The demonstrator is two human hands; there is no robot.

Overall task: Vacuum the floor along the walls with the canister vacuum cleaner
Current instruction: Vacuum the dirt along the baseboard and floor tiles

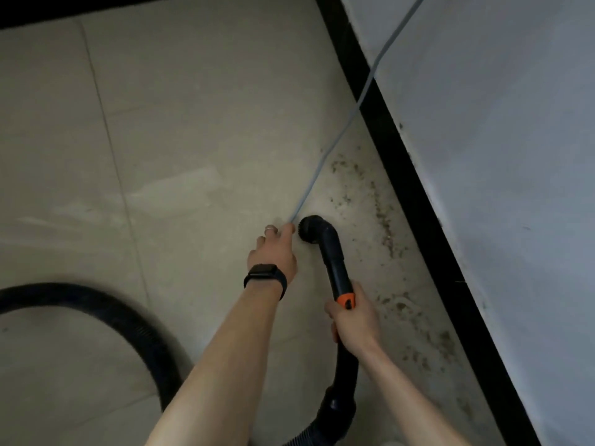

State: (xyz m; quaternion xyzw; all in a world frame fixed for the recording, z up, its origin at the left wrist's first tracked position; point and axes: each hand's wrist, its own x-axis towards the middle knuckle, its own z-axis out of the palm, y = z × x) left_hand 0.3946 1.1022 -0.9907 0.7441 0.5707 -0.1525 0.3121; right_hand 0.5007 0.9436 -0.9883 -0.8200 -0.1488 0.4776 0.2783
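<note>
Holding: right hand (354, 320) is clenched round the black vacuum wand (336, 262), just near of its orange collar (347, 299).
Left hand: left hand (273, 251) reaches far-forward, fingers pinching the near end of a thin grey-blue cable (335, 144); a ring shows on one finger, a black watch (265, 278) sits on the wrist.
Nozzle: round brush head (307, 230) on the angled wand tip, down at the floor (193, 123), just right of the left fingertips; contact with the tile cannot be told for sure.
Cable: runs from the left hand diagonally far-right, crosses the black skirting (402, 162) and goes up the wall (515, 123) out of view.
Hose: black ribbed hose (106, 313) leaves the wand near the bottom edge and loops left across the floor; motion-blurred.
Canister: not in view, only wand and hose show.
Dirt: dark specks and crumbs (383, 217) in a band on the floor between nozzle and skirting, running from mid-scene to near right.
Floor: pale beige tiles with thin grout lines.
Wall: light grey-blue, right side, a few dark marks just above the skirting.
</note>
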